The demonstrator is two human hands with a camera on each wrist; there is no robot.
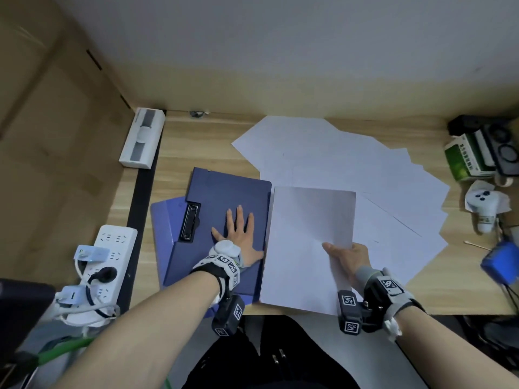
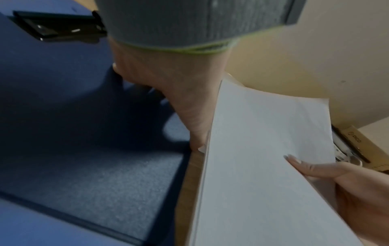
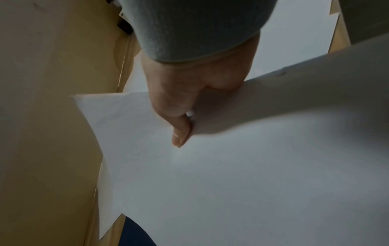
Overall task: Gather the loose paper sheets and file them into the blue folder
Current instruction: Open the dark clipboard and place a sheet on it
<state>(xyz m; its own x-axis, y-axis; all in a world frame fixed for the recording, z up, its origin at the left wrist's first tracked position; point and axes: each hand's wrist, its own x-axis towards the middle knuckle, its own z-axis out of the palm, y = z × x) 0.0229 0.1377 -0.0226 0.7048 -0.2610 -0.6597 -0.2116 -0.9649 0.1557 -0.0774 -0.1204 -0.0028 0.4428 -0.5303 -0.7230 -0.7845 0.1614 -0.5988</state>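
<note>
Left hand [image 1: 238, 234] lies flat on the open blue folder [image 1: 224, 192]; right hand [image 1: 346, 258] pinches one sheet [image 1: 306, 242] beside it. That floppy sheet could buckle or snag the remaining papers [image 1: 351, 161] on the tabletop [image 1: 179, 147].

Two bare hands show in the head view: one left hand [image 1: 238, 234] and one right hand [image 1: 346, 255]. There is one open blue folder [image 1: 233, 192] with one black metal clip [image 1: 190, 221]. One neat stack of white paper sheets [image 1: 306, 242] is held; behind it one loose fan of white paper sheets [image 1: 337, 153] overlaps too much to count exactly. One white power strip [image 1: 108, 256] carries three plugs. There is one long white box [image 1: 141, 137], one green and white carton [image 1: 466, 157], one white controller [image 1: 483, 202] and one blue object [image 1: 501, 262].
</note>
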